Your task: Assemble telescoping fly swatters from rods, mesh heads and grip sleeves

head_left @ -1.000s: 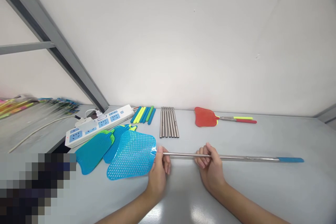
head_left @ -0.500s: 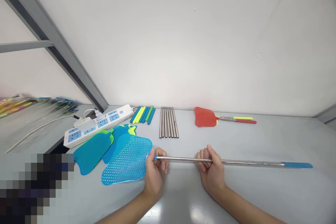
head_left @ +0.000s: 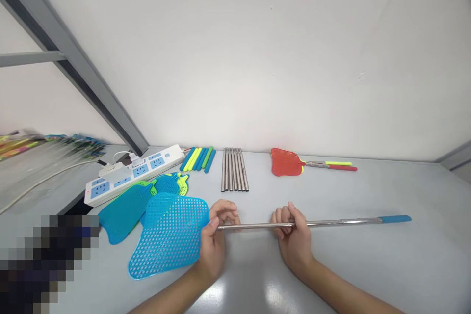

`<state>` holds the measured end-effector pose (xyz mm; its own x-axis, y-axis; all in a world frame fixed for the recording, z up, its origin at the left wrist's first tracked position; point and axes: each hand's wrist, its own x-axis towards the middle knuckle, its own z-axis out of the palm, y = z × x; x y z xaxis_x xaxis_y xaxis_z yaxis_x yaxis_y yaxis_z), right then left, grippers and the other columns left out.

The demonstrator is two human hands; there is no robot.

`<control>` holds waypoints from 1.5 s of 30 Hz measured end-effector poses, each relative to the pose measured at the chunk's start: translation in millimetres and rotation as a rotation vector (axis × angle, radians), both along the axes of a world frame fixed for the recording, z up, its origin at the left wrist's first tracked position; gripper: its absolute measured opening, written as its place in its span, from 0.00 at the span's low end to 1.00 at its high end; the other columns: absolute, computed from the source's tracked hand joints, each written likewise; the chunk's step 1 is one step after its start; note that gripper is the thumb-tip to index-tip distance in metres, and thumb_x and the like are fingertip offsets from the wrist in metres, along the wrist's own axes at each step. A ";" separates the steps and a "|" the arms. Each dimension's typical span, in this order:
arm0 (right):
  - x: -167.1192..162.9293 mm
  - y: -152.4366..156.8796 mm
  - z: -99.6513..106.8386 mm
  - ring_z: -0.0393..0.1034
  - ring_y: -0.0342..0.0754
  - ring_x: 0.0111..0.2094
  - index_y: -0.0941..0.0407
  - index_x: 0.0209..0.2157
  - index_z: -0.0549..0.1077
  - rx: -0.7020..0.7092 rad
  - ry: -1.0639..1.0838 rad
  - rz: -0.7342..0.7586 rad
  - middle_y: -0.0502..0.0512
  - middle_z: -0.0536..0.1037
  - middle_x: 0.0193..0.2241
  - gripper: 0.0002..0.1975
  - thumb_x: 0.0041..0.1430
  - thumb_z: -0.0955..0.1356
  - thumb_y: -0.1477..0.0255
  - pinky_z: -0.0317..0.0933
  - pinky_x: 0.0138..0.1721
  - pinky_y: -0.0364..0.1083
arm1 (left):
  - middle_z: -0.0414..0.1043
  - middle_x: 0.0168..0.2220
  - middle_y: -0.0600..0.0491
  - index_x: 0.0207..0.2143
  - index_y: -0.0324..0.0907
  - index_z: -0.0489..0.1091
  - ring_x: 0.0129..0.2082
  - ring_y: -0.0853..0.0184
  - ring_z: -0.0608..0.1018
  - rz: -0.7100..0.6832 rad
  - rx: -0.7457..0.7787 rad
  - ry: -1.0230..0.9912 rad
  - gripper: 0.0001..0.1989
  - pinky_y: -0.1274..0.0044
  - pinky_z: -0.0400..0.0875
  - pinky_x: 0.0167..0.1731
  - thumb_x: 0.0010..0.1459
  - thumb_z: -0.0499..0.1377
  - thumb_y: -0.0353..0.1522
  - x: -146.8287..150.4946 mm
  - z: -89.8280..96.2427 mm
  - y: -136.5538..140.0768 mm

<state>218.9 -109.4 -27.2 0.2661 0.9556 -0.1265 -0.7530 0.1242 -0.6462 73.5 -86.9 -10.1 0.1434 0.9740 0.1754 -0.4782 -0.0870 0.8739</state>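
A blue fly swatter (head_left: 171, 235) with a perforated head, a long extended metal rod and a blue grip (head_left: 395, 219) lies across both hands. Its neck, where head meets rod, is pinched by my left hand (head_left: 215, 240), thumb on top and the other fingers loosely curled behind. My right hand (head_left: 295, 235) is closed round the middle of the rod (head_left: 253, 226). Beyond the left hand, blue and green swatter heads (head_left: 123, 213) lie overlapping on the table, partly covered by the held head.
Several metal rods (head_left: 234, 170) lie in a row at the back, beside blue, yellow and green grips (head_left: 198, 158). Red and yellow swatters (head_left: 287, 162) rest at back right. A white power strip (head_left: 134, 176) with plugs stands left, near a grey metal frame (head_left: 79, 59).
The swatter's head has turned and dropped nearer to me, while its grip end has swung up and left. My left fingers have loosened a little; the right hand keeps its hold.
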 end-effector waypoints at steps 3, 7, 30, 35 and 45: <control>-0.1 -0.5 -0.9 0.46 0.39 0.13 0.57 0.10 0.53 0.022 -0.036 0.009 0.44 0.49 0.09 0.21 0.55 0.58 0.69 0.39 0.17 0.43 | 0.64 0.25 0.52 0.25 0.39 0.68 0.22 0.69 0.67 0.008 0.035 0.019 0.16 0.76 0.61 0.22 0.51 0.43 0.35 -0.5 -0.4 1.6; -0.7 -0.1 -1.0 0.47 0.39 0.13 0.57 0.10 0.55 0.024 -0.090 0.037 0.45 0.51 0.09 0.22 0.56 0.57 0.69 0.39 0.17 0.43 | 0.65 0.24 0.51 0.23 0.38 0.68 0.21 0.68 0.67 0.062 -0.062 0.015 0.18 0.76 0.61 0.21 0.52 0.42 0.35 0.7 0.8 5.8; 1.7 -0.9 0.7 0.44 0.38 0.11 0.57 0.08 0.54 -0.016 -0.061 0.102 0.44 0.49 0.08 0.23 0.55 0.60 0.70 0.38 0.14 0.42 | 0.62 0.15 0.55 0.22 0.39 0.64 0.15 0.71 0.65 0.157 -0.185 0.171 0.23 0.78 0.58 0.19 0.55 0.38 0.43 5.3 1.6 13.7; 0.9 -2.9 1.2 0.41 0.37 0.10 0.56 0.08 0.52 -0.040 -0.069 0.147 0.43 0.46 0.06 0.23 0.53 0.60 0.69 0.35 0.12 0.41 | 0.60 0.14 0.56 0.19 0.41 0.63 0.16 0.71 0.63 0.191 -0.134 0.192 0.24 0.78 0.57 0.21 0.55 0.37 0.43 2.4 4.3 2.2; 0.5 -6.9 -0.4 0.41 0.38 0.10 0.56 0.07 0.51 -0.033 -0.094 0.197 0.43 0.45 0.07 0.24 0.53 0.59 0.67 0.35 0.12 0.41 | 0.42 0.11 0.59 0.12 0.42 0.50 0.14 0.73 0.49 0.141 -0.182 0.123 0.23 0.78 0.44 0.16 0.53 0.39 0.45 -0.5 -3.6 -6.7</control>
